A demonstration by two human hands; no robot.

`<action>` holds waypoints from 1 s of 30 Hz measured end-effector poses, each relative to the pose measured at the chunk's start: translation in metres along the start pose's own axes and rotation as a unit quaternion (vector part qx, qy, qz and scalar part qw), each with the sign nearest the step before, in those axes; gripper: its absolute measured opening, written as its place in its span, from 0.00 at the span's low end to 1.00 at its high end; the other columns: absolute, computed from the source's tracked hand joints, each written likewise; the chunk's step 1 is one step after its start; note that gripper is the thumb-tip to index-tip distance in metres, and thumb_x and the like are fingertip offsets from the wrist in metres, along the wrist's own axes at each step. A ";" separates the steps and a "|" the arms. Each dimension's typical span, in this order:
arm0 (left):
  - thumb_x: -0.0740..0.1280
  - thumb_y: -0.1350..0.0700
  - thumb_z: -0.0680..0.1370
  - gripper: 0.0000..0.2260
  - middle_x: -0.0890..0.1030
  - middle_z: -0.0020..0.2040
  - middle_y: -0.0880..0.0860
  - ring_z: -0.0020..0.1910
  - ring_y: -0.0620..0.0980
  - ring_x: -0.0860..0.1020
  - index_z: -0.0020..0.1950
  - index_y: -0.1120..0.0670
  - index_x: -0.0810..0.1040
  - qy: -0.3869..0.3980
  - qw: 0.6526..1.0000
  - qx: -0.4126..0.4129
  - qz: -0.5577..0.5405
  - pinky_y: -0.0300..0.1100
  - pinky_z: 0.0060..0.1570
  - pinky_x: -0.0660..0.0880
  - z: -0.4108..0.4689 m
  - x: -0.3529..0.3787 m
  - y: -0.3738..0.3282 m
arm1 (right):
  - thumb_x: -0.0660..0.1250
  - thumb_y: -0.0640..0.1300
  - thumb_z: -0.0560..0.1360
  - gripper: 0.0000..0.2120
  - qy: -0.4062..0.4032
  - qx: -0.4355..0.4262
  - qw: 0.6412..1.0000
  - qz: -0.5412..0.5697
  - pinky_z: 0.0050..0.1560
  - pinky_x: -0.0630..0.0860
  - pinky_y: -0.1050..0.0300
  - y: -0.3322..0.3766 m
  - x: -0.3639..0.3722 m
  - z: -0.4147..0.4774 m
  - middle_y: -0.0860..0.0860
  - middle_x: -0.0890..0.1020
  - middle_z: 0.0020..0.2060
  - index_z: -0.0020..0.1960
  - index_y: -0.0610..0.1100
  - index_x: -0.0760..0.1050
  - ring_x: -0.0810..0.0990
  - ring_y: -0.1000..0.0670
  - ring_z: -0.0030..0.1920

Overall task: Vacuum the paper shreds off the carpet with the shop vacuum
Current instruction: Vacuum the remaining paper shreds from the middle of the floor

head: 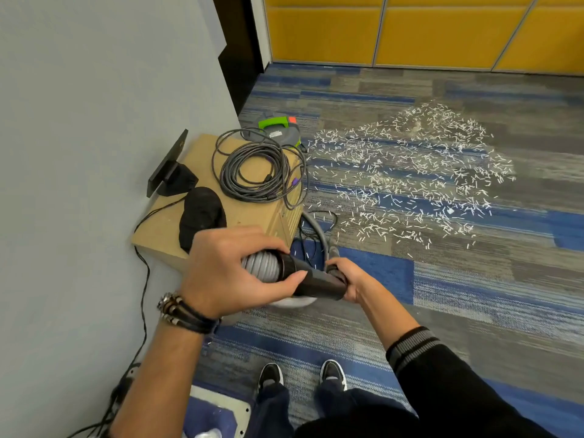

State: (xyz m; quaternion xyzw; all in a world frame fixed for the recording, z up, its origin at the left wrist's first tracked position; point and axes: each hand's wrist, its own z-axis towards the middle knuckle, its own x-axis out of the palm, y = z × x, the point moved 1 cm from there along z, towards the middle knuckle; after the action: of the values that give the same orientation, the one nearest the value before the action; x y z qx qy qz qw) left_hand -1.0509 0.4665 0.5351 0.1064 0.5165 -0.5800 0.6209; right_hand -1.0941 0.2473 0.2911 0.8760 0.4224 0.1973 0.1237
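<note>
Left hand (234,267) grip wraps the grey hose (262,266) at its black nozzle (316,281); right hand (350,279) clasps the nozzle end. Paper shreds (410,172) lie far right on the carpet (442,311). Risk, I judge: the hose snags the cable coil (252,172) and drags it off the box (164,229).

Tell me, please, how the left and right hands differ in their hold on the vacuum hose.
The left hand grips the black tube at the cuff joining the grey ribbed hose; the right hand grips its other end. The left wrist wears bracelets; the right arm wears a black sleeve. Both curl round the tube.
</note>
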 end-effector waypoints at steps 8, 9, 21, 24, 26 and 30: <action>0.79 0.43 0.71 0.14 0.84 0.41 0.42 0.38 0.38 0.80 0.45 0.52 0.87 0.038 0.999 0.024 0.019 0.37 0.41 0.80 0.012 -0.005 -0.016 | 0.62 0.47 0.78 0.08 0.025 0.000 0.999 0.030 0.36 0.78 0.56 -0.009 0.001 -0.002 0.44 0.78 0.34 0.51 0.41 0.69 0.78 0.46 0.31; 0.79 0.42 0.71 0.14 0.84 0.41 0.42 0.38 0.38 0.81 0.45 0.52 0.87 0.048 0.999 0.020 0.010 0.39 0.40 0.80 0.010 0.001 -0.016 | 0.62 0.46 0.78 0.09 0.016 -0.003 1.000 0.023 0.38 0.78 0.56 -0.014 -0.003 0.000 0.44 0.78 0.35 0.52 0.42 0.69 0.79 0.46 0.31; 0.77 0.42 0.73 0.15 0.82 0.41 0.39 0.38 0.35 0.80 0.43 0.54 0.88 0.010 0.999 0.049 -0.002 0.31 0.44 0.76 0.033 -0.033 -0.036 | 0.60 0.44 0.80 0.07 0.047 -0.001 0.997 0.065 0.27 0.78 0.57 -0.010 -0.005 -0.035 0.43 0.79 0.34 0.51 0.39 0.69 0.79 0.45 0.29; 0.78 0.42 0.73 0.15 0.83 0.40 0.41 0.39 0.36 0.80 0.43 0.54 0.88 0.012 0.997 0.071 0.008 0.33 0.43 0.76 0.039 -0.040 -0.042 | 0.61 0.47 0.79 0.12 0.069 -0.015 0.996 0.062 0.34 0.80 0.55 0.000 0.004 -0.033 0.42 0.78 0.38 0.56 0.40 0.69 0.80 0.44 0.33; 0.78 0.42 0.73 0.15 0.84 0.40 0.42 0.38 0.38 0.81 0.43 0.54 0.87 0.018 0.997 0.074 0.013 0.35 0.42 0.78 0.037 -0.036 -0.042 | 0.61 0.48 0.79 0.12 0.059 -0.018 0.997 0.043 0.35 0.80 0.54 0.001 0.008 -0.029 0.43 0.78 0.39 0.56 0.41 0.69 0.80 0.44 0.34; 0.78 0.41 0.72 0.15 0.84 0.40 0.43 0.37 0.38 0.80 0.43 0.53 0.87 0.045 0.998 0.048 0.012 0.39 0.40 0.79 0.023 -0.015 -0.029 | 0.61 0.47 0.79 0.13 0.034 0.003 0.999 0.015 0.36 0.80 0.54 -0.016 0.014 -0.023 0.42 0.81 0.41 0.57 0.38 0.73 0.80 0.43 0.37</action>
State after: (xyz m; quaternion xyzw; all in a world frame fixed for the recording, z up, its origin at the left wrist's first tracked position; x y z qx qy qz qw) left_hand -1.0601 0.4497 0.5700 0.1683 0.5142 -0.5912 0.5981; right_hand -1.1077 0.2688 0.3089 0.8754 0.4137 0.2277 0.1035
